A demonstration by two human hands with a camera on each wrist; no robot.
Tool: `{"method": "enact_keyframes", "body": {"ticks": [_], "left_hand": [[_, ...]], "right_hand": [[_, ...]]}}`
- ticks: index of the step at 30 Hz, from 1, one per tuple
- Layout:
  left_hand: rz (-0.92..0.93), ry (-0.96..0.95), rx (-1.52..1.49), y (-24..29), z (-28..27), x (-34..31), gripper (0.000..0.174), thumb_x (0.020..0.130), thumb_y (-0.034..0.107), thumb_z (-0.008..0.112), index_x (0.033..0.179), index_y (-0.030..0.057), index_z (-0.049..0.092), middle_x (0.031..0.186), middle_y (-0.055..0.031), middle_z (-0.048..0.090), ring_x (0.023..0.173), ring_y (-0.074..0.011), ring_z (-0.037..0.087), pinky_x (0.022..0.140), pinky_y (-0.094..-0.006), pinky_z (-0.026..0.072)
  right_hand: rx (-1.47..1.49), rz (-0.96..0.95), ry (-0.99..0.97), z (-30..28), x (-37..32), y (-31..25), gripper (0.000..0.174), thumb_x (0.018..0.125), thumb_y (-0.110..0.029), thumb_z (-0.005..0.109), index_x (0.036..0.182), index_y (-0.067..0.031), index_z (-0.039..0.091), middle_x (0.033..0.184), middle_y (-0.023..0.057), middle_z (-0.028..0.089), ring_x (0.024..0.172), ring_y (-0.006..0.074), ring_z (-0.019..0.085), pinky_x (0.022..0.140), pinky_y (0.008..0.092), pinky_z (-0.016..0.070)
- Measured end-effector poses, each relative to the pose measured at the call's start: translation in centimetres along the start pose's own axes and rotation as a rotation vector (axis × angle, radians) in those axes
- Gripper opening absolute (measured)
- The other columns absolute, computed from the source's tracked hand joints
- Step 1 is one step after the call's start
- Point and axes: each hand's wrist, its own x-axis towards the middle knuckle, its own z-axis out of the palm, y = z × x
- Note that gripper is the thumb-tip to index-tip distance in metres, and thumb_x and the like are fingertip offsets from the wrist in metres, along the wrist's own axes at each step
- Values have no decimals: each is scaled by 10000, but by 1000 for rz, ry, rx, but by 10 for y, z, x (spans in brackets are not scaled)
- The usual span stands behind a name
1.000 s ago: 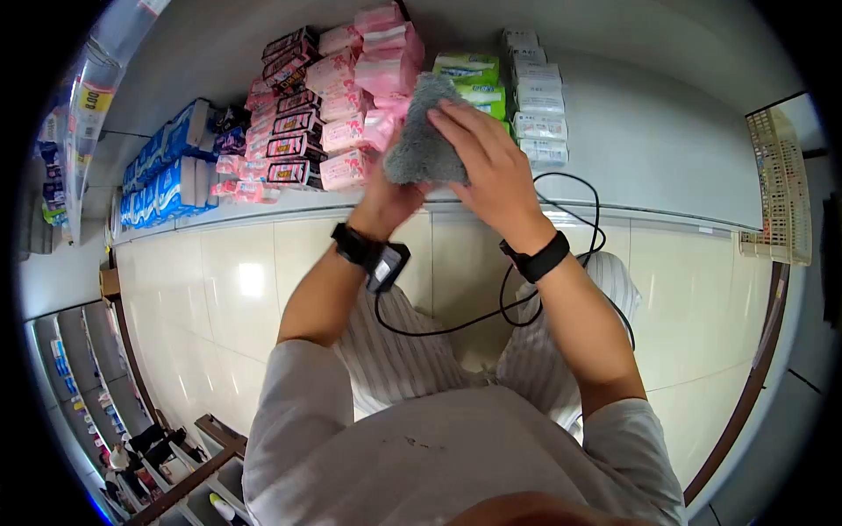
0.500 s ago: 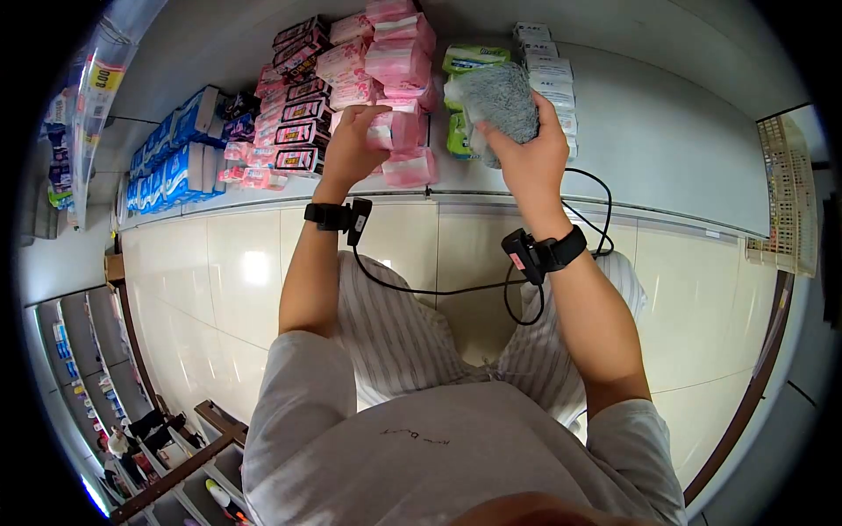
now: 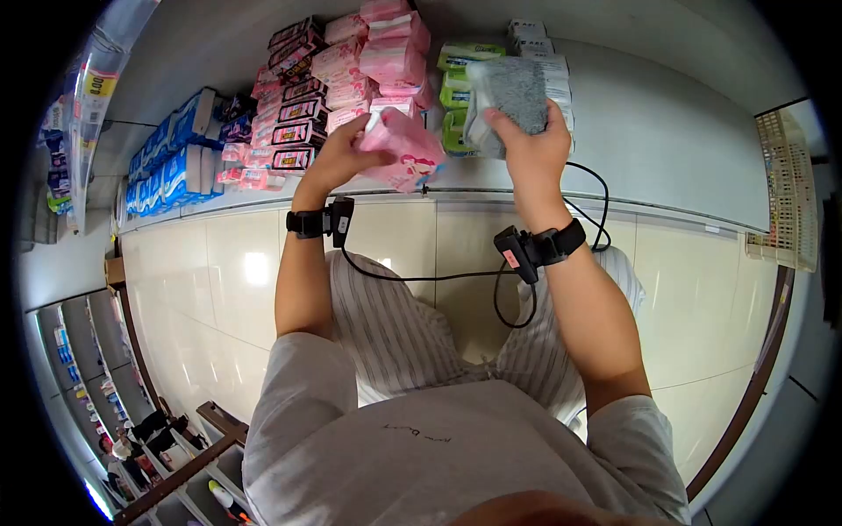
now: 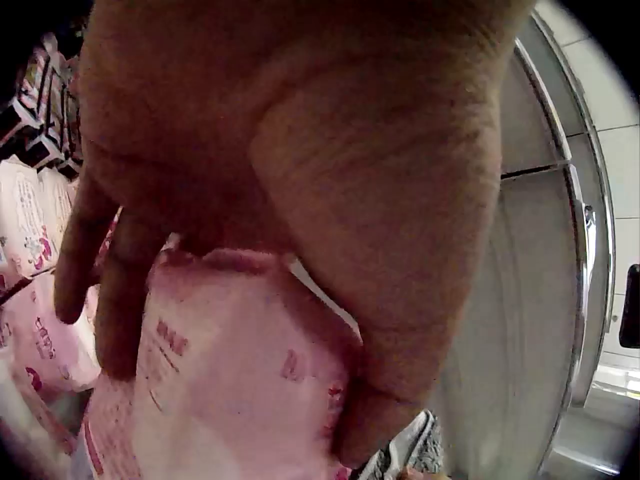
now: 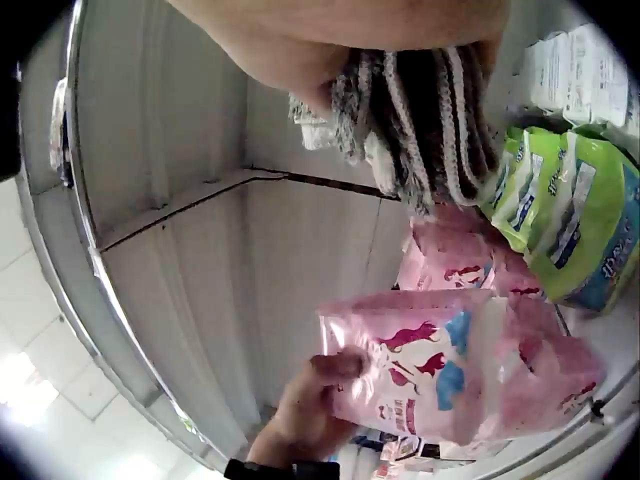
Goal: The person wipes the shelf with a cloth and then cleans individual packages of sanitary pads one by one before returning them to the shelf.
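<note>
My left hand [image 3: 338, 162] grips a pink packet [image 3: 403, 151] by its side, tilted above the shelf's front edge. In the left wrist view the thumb lies on one side of the pink packet [image 4: 235, 375], the fingers on the other. The right hand [image 3: 535, 153] holds a folded grey fluffy cloth [image 3: 517, 92], in front of the green packets [image 3: 454, 96]. Seen from the right wrist, the cloth [image 5: 420, 130] hangs in folds below the right hand [image 5: 370, 30], above the pink packet [image 5: 420, 370] in the left hand [image 5: 305, 415].
Pink packets [image 3: 392, 60], black-and-pink packs [image 3: 294, 133] and blue packs [image 3: 184, 171] stand in rows on the grey shelf [image 3: 658, 149]. White packs [image 3: 560, 88] are behind the cloth. A beige basket [image 3: 787, 193] is at the far right. A black cable [image 3: 421, 279] links the wrists.
The hands have moved apart, the cloth going right with the right hand. My left hand has taken hold of a pink packet and drawn it out from the row toward the shelf edge.
</note>
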Motion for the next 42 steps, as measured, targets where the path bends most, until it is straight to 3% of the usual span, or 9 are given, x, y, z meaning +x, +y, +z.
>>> {"method": "enact_keyframes", "body": {"ticks": [3, 5, 7, 10, 15, 22, 35, 37, 42], "left_hand": [[-99, -110, -131, 12, 17, -6, 641, 681, 208, 846, 1226, -16, 592, 989, -102, 690, 924, -236, 645, 893, -332, 496], [100, -261, 392, 35, 26, -8, 688, 660, 315, 853, 1209, -12, 598, 980, -129, 685, 918, -240, 645, 870, -343, 497], [328, -259, 411, 7, 53, -8, 690, 663, 435, 816, 1175, 26, 598, 1027, -176, 665, 969, -335, 646, 840, -392, 499], [296, -385, 496, 2, 97, -6, 648, 668, 435, 799, 1137, 37, 596, 1027, -179, 650, 964, -360, 634, 820, -420, 502], [605, -126, 666, 3, 134, -3, 598, 584, 299, 787, 1111, 78, 610, 998, -125, 614, 962, -320, 611, 796, -432, 517], [495, -45, 765, -24, 132, 19, 644, 563, 166, 798, 1166, 84, 588, 1099, -125, 555, 1039, -344, 545, 891, -443, 476], [612, 126, 587, 0, 125, 27, 566, 609, 317, 841, 1051, 90, 571, 1037, -130, 520, 984, -327, 522, 830, -417, 445], [426, 493, 681, -15, 112, 46, 592, 629, 388, 837, 1041, 67, 560, 1015, -160, 530, 919, -350, 540, 795, -433, 454], [-73, 574, 757, -65, 72, 72, 753, 686, 461, 819, 1162, -10, 475, 1085, -243, 567, 1020, -417, 586, 876, -464, 494]], "right_hand": [[214, 77, 58, -2, 3, -2, 595, 713, -161, 852, 1173, 74, 556, 1052, 149, 682, 914, 194, 650, 829, 304, 511], [293, 97, 96, -4, 5, -4, 559, 720, -130, 844, 1157, 67, 556, 1043, 137, 678, 904, 189, 646, 820, 302, 509], [373, 114, 134, -6, 6, -6, 525, 726, -99, 836, 1140, 59, 556, 1034, 125, 674, 895, 185, 641, 812, 300, 508], [426, 155, 150, -9, 7, -9, 493, 728, -61, 826, 1124, 50, 555, 1040, 116, 669, 893, 187, 639, 808, 306, 508], [469, 187, 147, -11, 5, -15, 468, 750, -70, 818, 1131, 36, 568, 1082, 104, 659, 956, 189, 632, 864, 312, 496], [447, 180, 142, -13, 9, -9, 521, 742, -59, 816, 1163, 59, 532, 1075, 129, 652, 929, 198, 633, 829, 312, 504], [448, 246, 112, -12, 10, -13, 466, 763, -97, 810, 1143, 31, 572, 1098, 102, 656, 971, 188, 627, 880, 307, 481], [455, 242, 118, -12, 9, -13, 466, 764, -99, 808, 1145, 30, 573, 1097, 102, 657, 968, 188, 627, 878, 307, 482], [501, 262, 81, -7, 7, -11, 461, 766, -96, 805, 1148, 23, 577, 1092, 95, 659, 970, 186, 626, 879, 302, 480]]}}
